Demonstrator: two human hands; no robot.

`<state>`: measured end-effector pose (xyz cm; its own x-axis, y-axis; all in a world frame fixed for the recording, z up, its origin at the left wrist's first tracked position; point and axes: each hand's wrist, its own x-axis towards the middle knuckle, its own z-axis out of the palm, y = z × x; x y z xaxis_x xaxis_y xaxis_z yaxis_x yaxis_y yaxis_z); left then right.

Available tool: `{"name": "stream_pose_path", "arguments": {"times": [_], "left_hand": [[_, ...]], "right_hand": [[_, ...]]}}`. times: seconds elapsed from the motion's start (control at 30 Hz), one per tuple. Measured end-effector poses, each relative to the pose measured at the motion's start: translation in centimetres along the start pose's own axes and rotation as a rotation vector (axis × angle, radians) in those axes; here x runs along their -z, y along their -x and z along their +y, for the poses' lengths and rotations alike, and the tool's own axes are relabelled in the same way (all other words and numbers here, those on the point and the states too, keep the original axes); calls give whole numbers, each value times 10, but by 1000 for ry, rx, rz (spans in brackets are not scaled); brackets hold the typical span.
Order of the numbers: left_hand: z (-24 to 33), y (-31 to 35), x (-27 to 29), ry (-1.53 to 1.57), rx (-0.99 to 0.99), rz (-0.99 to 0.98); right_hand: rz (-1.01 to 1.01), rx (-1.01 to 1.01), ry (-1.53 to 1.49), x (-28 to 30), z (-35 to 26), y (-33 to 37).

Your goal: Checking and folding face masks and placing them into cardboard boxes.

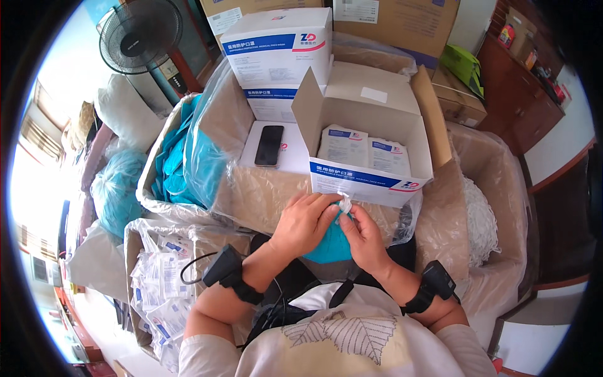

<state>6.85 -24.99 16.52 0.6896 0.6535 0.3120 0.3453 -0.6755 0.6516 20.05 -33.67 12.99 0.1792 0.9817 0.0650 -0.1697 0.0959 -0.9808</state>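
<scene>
Just in front of the open mask carton, my left hand (304,221) and my right hand (364,237) meet with fingers closed. Between them hangs a teal face mask (329,245), partly covered by my left hand. A small white bunched strip (345,204), perhaps the mask's ear loop, shows at my fingertips; its exact form is too small to tell. The white and blue carton (361,187) has its lid folded back. Two stacks of flat packaged masks (343,147) stand inside it.
A black phone (269,146) lies on a white box left of the carton. Closed mask boxes (276,53) are stacked behind. More teal masks (173,169) fill a bin at left, above a box of empty-looking wrappers (160,276). White cords (480,226) fill a carton at right.
</scene>
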Motion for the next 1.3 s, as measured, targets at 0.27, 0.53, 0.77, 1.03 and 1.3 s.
{"name": "stream_pose_path", "arguments": {"times": [0.27,0.53,0.77,1.03,1.3], "left_hand": [[-13,9,21,-9,-69,-270],[-4,4,41,69,-40,-231],[-14,4,44,24,-85,-292],[-25,-2,50,-194,-42,-249],[-42,7,19,-75,5,-257]], "right_hand": [[-299,324,708,34,-38,-16],[-540,22,492,11,-46,-16],[-483,80,673,10,-50,-12],[-376,275,938,8,-38,-3],[-399,611,687,-4,-44,-26]]}}
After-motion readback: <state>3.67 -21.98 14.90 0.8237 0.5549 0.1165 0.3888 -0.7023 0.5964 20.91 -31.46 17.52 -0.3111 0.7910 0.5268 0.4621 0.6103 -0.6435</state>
